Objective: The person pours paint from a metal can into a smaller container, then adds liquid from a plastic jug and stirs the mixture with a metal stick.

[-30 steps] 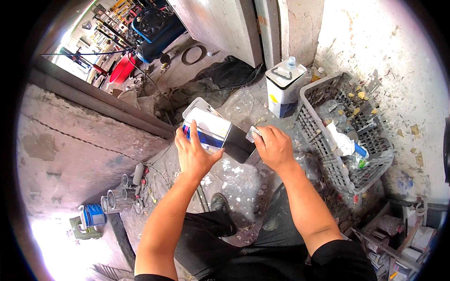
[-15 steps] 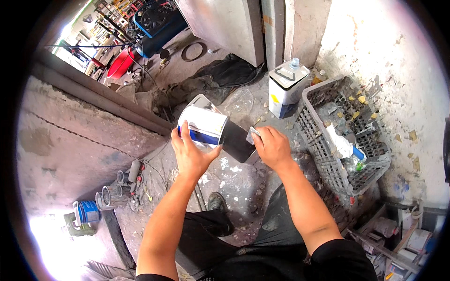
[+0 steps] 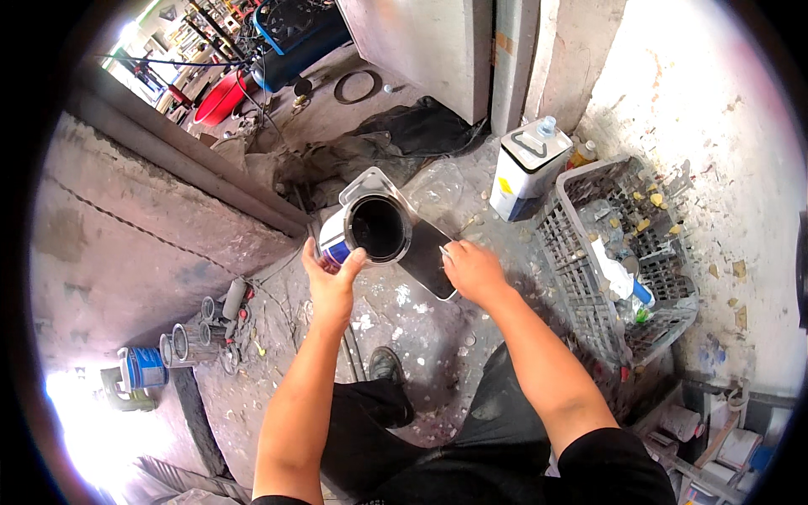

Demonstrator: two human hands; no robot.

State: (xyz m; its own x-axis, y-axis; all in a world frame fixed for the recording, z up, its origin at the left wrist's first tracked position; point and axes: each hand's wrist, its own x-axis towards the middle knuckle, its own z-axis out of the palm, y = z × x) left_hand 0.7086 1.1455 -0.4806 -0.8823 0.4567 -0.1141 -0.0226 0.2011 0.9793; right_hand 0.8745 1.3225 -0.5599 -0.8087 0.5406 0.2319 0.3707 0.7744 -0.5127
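My left hand [image 3: 332, 282] grips a white-and-blue round can [image 3: 337, 237], now showing its open mouth and dark inside. The can is over a rectangular container [image 3: 429, 269] with a pale rim and dark interior. My right hand [image 3: 473, 273] is closed on a small thin scraper-like piece [image 3: 446, 252] at the container's right side; much of the piece is hidden by my fingers. A white rectangular tin [image 3: 520, 189] with a clear cap stands on the floor beyond my right hand.
A grey plastic crate [image 3: 572, 252] of rubbish stands at right. Dark cloth [image 3: 404, 126] lies by the doorway, with a red basin [image 3: 220, 99] beyond. Several cans [image 3: 185, 345] sit along the left wall. A bin of containers [image 3: 715, 446] is at lower right.
My left hand has turned the round can from lying sideways to mouth-up, exposing the opening. My right hand has shifted slightly left along the container's side.
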